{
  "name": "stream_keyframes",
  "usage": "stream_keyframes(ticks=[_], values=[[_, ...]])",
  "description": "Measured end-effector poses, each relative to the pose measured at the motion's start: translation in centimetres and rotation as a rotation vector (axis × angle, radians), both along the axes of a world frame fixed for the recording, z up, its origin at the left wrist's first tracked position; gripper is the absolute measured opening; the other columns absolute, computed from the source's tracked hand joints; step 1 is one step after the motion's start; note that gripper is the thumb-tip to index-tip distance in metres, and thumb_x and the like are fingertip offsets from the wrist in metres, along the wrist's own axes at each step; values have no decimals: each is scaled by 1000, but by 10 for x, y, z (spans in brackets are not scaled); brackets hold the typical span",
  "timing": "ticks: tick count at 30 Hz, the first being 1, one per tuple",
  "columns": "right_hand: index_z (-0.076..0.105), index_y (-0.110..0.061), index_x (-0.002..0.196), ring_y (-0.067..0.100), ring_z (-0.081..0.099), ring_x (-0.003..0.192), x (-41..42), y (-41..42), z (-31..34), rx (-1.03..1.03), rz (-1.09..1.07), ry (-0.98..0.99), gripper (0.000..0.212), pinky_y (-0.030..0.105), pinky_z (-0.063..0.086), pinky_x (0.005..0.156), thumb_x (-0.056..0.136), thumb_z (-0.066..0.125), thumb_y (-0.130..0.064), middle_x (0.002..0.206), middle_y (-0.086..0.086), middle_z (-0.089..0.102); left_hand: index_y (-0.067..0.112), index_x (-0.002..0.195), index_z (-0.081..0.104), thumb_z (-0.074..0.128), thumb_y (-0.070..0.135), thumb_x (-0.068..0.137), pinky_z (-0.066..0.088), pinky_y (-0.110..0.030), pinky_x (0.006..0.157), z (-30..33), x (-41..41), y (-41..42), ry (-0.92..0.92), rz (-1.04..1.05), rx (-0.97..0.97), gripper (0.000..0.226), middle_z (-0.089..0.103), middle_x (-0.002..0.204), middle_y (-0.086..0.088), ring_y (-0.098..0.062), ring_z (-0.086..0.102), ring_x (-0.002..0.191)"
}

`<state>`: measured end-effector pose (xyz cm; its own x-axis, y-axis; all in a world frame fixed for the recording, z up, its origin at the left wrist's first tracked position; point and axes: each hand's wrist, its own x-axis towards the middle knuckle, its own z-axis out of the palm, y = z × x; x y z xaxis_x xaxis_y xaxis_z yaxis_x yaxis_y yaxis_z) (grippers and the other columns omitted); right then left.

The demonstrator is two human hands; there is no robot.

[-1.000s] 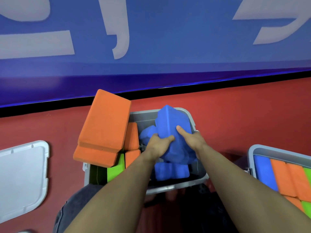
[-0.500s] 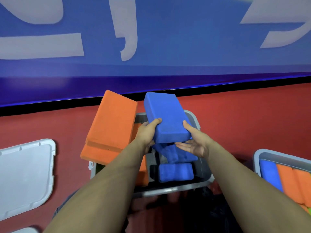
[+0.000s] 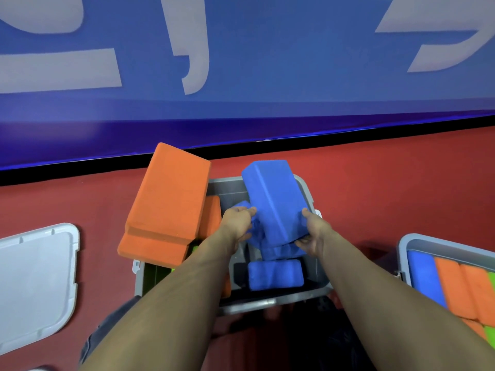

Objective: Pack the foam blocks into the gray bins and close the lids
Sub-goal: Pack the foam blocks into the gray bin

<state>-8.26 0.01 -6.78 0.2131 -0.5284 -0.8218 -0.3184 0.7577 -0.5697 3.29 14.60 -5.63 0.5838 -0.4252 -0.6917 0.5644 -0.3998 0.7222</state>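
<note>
Two bare forearms reach in from 6 o'clock toward the middle gray plastic bin. Nearest inside it, a squashed blue foam block lies flat at the near wall; another blue block is wedged just behind it. Left hand curls onto a crumpled blue piece at the left of the stack. Right hand cups the near lower corner of the big blue rectangular foam block, thumb on top, fingers under, so that block is held, tilted, far end up toward 12 o'clock over the bin's far rim.

At 10 o'clock, two stacked orange foam slabs overhang the bin's left edge; more orange and a strip of green foam sit below them. Loose gray lid lies at 9 o'clock on the red floor. Second gray bin at 3 o'clock is already packed with blue, orange, green blocks, lid not on.

Likely step: seat the big blue block. Best to rotate it level, align its long side with the bin wall, press down evenly with both palms so foam compresses below rim. Orange slabs will block the lid unless reseated.
</note>
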Motion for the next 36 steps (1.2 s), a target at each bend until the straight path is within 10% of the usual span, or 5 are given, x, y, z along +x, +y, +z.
stream_keyframes(ticks=[7,17,21,24,36], values=[[38,-14,152,34,53,129,-16,11,0,-2,112,129,79,48,47,100,95,51,-67,150,12,46,9,140,51,59,33,101,54,-40,93,-7,-1,4,-41,-46,32,45,60,123,-2,-21,59,109],[56,-17,59,17,58,64,-43,42,-16,-590,1057,317,57,34,51,69,72,75,-68,60,-2,57,5,143,46,67,31,97,42,-52,109,-12,-1,21,-173,-221,173,57,50,144,-29,-46,48,134],[71,-16,114,18,66,108,-37,58,-23,-595,1366,238,49,33,49,98,80,80,-51,111,-3,71,8,143,48,70,37,94,46,-47,109,-10,4,29,-269,-342,219,61,57,141,-14,-33,59,126],[44,-24,150,19,46,139,-32,73,-34,-665,1551,293,81,33,39,113,82,79,-49,150,-3,49,9,142,49,69,36,95,45,-44,110,-4,11,35,-326,-409,235,59,58,140,-13,-28,58,126],[40,-13,147,27,29,140,-17,98,-72,-1170,1904,547,88,36,30,117,79,78,-55,145,3,46,1,141,51,64,34,98,46,-47,102,-1,27,57,-360,-454,221,56,56,138,-29,-45,53,127]])
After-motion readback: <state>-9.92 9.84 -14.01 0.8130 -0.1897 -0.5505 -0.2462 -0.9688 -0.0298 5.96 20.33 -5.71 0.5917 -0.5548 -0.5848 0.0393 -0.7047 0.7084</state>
